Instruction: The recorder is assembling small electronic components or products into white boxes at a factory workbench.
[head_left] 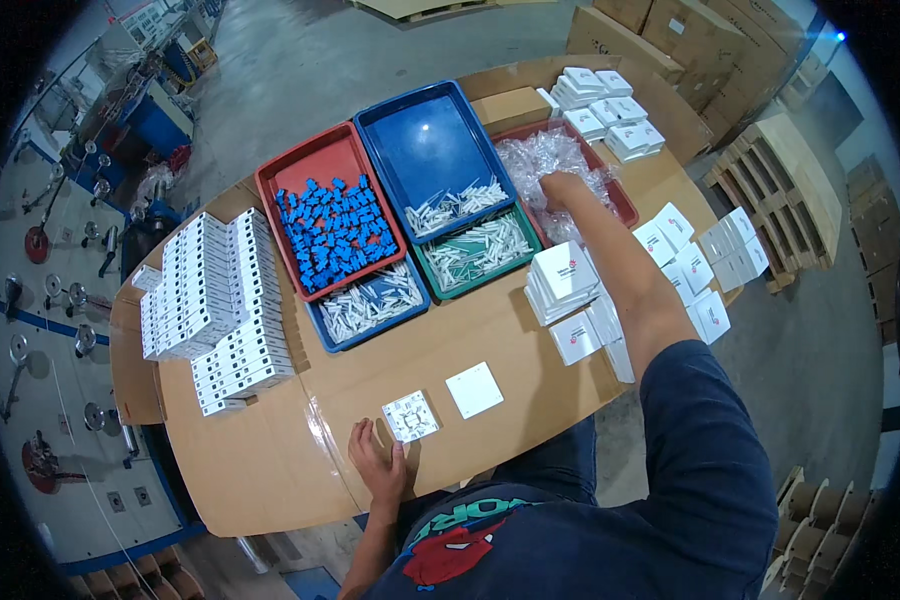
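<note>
Brown cardboard-covered tabletop [300,450] spreads under you. Far right, dark red plastic tray [625,205] holds a heap of clear plastic bags [545,160]; your right hand [562,190] is in that heap w/ fingers curled, can't tell if anything's gripped. Your left hand [378,462] lies flat, fingers open, touching the small white square plate w/ printed underside [411,416]; plain white square cover [474,390] just beside it.

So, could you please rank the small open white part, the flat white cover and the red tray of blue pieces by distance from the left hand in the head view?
From the left hand:
1. Small open white part, just beyond the fingertips.
2. Flat white cover, further right.
3. Red tray of blue pieces, far across the table.
</note>
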Tool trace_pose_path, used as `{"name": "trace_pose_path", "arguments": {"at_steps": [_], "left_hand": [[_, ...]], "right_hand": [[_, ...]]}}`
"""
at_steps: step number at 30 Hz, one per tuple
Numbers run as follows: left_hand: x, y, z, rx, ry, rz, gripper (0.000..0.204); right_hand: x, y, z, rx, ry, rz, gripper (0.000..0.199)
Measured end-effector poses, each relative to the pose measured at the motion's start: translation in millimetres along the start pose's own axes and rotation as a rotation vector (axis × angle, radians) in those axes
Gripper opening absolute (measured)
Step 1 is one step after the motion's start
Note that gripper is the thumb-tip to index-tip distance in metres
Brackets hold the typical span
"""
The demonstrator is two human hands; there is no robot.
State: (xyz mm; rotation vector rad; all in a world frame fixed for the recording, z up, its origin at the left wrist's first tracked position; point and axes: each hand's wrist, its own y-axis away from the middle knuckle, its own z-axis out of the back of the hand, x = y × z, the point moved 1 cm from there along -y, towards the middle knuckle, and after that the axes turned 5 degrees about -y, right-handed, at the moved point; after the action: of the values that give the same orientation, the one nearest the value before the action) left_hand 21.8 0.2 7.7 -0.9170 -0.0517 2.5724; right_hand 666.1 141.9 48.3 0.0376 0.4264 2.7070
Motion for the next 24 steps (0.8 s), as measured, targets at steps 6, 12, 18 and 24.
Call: {"name": "trace_pose_path", "arguments": {"at_steps": [6,12,18,24], "left_hand": [[-1,-1,0,0.01,-0.008,-0.005,0.064],[2,2,-2,0.016,-0.035,0.011,0.064],[-3,-2,-3,0.033,-0.041,0.003,0.06],[-2,0,1,0.031,-0.029,0.021,0.062]], "right_hand": [[-30,-6,2,-0.084,-0.185,0.036,0.029],[-55,2,12,-0.235,-0.299,0.084,0.027],[-82,11,10,-0.4,-0.521,0.001,0.034],[-72,33,39,-0.269,-0.828,-0.167,0.033]]}}
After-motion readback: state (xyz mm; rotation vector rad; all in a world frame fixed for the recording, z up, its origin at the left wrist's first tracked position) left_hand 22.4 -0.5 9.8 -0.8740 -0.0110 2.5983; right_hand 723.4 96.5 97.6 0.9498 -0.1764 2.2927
